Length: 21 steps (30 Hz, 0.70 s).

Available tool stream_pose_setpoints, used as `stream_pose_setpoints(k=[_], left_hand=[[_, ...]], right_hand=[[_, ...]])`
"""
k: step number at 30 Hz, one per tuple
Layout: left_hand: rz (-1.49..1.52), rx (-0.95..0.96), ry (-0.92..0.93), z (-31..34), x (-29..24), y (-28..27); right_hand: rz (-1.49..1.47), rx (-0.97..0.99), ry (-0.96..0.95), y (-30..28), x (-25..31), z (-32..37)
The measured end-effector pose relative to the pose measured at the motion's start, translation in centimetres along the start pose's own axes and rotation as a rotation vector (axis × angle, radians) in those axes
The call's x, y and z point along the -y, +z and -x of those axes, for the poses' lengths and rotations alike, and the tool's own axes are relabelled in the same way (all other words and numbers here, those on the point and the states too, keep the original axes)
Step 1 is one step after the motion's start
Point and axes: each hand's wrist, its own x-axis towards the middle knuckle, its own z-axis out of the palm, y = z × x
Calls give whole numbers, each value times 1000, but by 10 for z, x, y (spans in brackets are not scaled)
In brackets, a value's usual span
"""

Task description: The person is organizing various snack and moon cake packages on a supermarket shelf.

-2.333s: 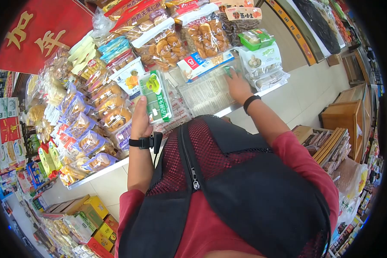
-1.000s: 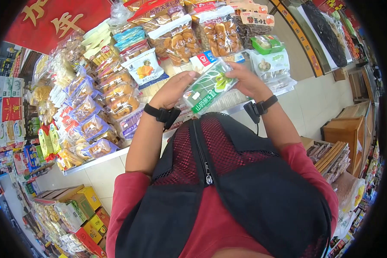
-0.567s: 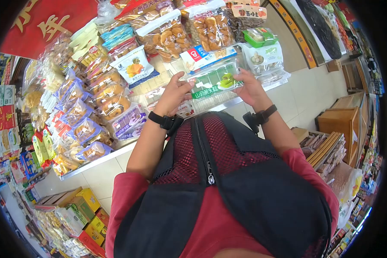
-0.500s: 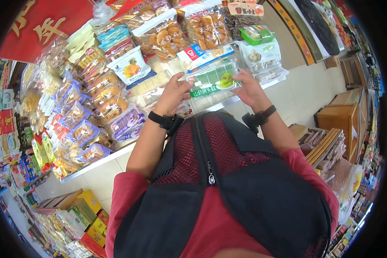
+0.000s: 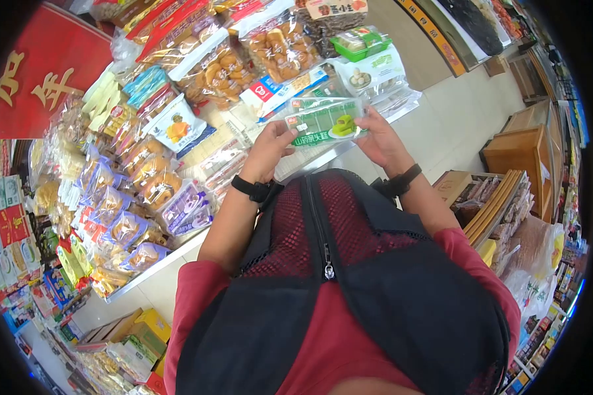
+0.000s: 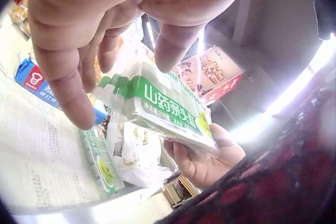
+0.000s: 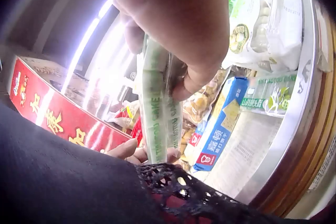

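Both hands hold a clear plastic pack of cakes (image 5: 323, 125) with a green printed band and a picture of green cakes. My left hand (image 5: 270, 149) grips its left end, and my right hand (image 5: 381, 139) pinches the right end. The pack is raised over the table's front edge, printed face up toward the head camera. The left wrist view shows the left thumb against the pack (image 6: 165, 111). Edge-on in the right wrist view, the pack (image 7: 159, 103) sits between the right thumb and fingers. A similar green pack (image 6: 101, 155) lies on the table beyond.
A blue and white biscuit packet (image 5: 280, 92) lies behind the hands. At right are white pouches (image 5: 373, 74) and a green tray pack (image 5: 361, 42). Bagged breads (image 5: 126, 227) crowd the left. The metal table edge (image 5: 333, 153) runs just below the hands.
The left hand held the pack alone while the right touched the table; the right hand then joined on it. The pack turned from tilted to level, and the head view shifted slightly.
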Motion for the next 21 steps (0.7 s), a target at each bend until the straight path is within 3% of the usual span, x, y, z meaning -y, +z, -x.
stream_pose_setpoints(k=[5,21], left_hand=[[-62,106,23,-21,8,18],[17,112,155,-30,-16,83]], right_hand=[[8,-29,-7,-24,19,3],[-155,-80,-131,-58,56,27]])
